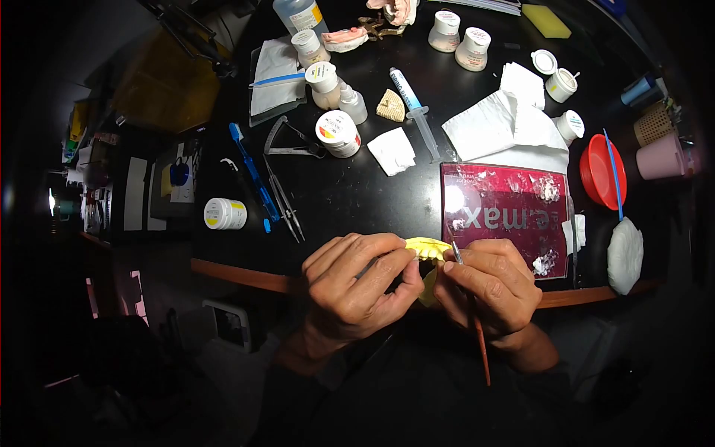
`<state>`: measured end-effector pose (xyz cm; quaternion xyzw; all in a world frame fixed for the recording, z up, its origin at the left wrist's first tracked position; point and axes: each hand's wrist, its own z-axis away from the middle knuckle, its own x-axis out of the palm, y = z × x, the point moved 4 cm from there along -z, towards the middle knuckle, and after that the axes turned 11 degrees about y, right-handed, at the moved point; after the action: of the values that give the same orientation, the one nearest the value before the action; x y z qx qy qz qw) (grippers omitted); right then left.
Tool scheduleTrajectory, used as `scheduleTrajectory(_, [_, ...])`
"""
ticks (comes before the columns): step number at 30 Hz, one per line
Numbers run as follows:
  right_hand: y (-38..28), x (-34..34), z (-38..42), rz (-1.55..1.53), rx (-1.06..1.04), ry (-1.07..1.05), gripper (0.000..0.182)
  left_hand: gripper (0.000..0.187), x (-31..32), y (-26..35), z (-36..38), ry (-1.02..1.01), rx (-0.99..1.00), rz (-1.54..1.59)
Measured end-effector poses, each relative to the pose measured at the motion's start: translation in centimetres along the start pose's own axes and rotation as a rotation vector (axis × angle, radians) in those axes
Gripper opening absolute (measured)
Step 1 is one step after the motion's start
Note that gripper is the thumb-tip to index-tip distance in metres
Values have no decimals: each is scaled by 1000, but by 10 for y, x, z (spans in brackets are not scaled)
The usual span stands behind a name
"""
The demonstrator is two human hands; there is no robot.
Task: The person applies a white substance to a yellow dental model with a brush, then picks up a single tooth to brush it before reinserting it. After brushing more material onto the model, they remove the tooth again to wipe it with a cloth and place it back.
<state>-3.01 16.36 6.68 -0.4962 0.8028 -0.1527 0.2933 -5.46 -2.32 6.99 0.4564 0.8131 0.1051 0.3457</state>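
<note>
Between my hands, close to the table's front edge, is a yellow dental model (427, 246) with a row of teeth along it. My left hand (357, 279) is closed on the model's left end with thumb and fingertips. In my right hand (495, 287) is a thin brush (477, 331), its red-brown handle slanting down and its metal collar pointing up past the fingers. The right fingertips also meet the model's right end. The brush's tip is too small to make out. Just beyond the right hand lies a dark red mixing plate (503, 216) with white smears of paste.
Several white jars (337, 134) stand at the back and left. Tweezers (284, 201) and a blue toothbrush (253, 179) lie left of a syringe (415, 112). Folded tissues (484, 127) lie behind the plate; a red bowl (600, 175) stands to its right.
</note>
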Motion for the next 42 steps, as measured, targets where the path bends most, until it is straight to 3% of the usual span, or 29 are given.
scheduleTrajectory(42, [1, 2, 0, -10, 10, 13, 35, 19, 0, -2, 0, -25, 64, -47])
